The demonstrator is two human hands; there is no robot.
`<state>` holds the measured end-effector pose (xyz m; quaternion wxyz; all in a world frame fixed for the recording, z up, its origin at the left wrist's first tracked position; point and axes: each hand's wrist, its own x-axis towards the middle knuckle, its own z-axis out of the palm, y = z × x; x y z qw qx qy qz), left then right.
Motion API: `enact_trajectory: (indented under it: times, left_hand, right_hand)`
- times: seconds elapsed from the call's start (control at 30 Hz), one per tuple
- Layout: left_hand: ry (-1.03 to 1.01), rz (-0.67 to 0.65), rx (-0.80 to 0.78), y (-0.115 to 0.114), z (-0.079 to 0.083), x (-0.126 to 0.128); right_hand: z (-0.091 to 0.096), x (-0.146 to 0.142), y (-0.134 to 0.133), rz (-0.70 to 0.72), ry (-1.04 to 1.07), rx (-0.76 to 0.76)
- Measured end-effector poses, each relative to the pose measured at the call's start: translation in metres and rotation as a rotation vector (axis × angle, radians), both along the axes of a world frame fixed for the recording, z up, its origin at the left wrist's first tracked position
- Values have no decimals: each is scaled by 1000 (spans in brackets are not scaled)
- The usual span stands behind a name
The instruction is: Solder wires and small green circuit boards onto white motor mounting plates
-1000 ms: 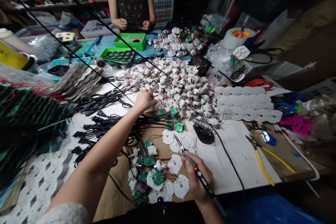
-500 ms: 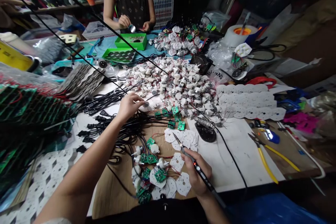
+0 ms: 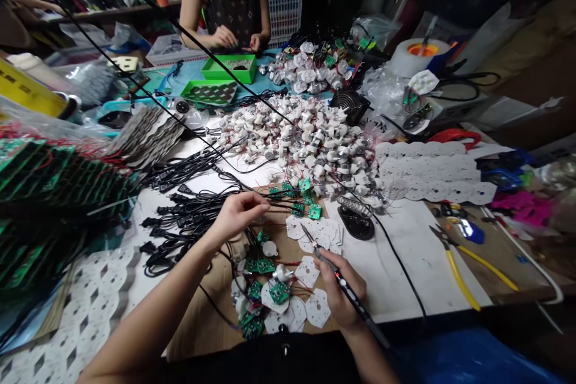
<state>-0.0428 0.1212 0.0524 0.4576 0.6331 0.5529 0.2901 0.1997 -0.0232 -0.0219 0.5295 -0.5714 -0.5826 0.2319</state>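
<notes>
Broadly, the bench (image 3: 405, 264) fills the view and is cut off at the left, right and near edges. 1 slumped stack of green boards (image 3: 45, 192) covers its left end, blurred and partly out of frame. 1 heap of white motors (image 3: 310, 138) lies in the middle, far too many to count. White cut-out panels (image 3: 427, 171) lie flat on the right. Black cables (image 3: 189, 210) spread in a tangle between the stack and the heap.

1 co-worker (image 3: 231, 6) sits across the bench, both hands low behind 2 green trays (image 3: 229, 69).

Both forearms of the person come in from the bottom edge. The left one runs diagonally up from the lower left corner, and the left hand (image 3: 238, 213) sits palm down over the cables. Its fingers are curled in, with thumb pressed to forefinger. Whatever is pinched there is too small to make out.

The right hand (image 3: 339, 288) is near the body, closed in a pen grip round 1 soldering iron (image 3: 324, 259). The iron's tip points up and left over loose white discs (image 3: 315, 234), and its cord end drops out of sight below the wrist.

Between the hands lies 1 cluster of wired motors and small green boards (image 3: 265, 288), overlapping too much to count. 1 coiled iron stand (image 3: 357, 216) sits just beyond the right hand. 1 pair of yellow-handled cutters (image 3: 454, 264) lies well apart to the right.
</notes>
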Motion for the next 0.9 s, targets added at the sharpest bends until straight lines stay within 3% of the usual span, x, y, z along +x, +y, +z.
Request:
enact_trajectory:
  times: [0.2,0.33,0.6,0.9]
  left_hand:
    - [586,-173,140,-12,-19,25]
    - [772,-207,198,-18,-23,38]
    - [710,-187,431,-28,-40,39]
    - [671,-184,443,-40,-44,35]
  right_hand:
    - [2,0,-1,-17,-9,4]
    - [6,0,0,-9,-6,-22]
    - [8,-5,0,33,-16,-94]
    - [4,-8,-1,30,-34,-108]
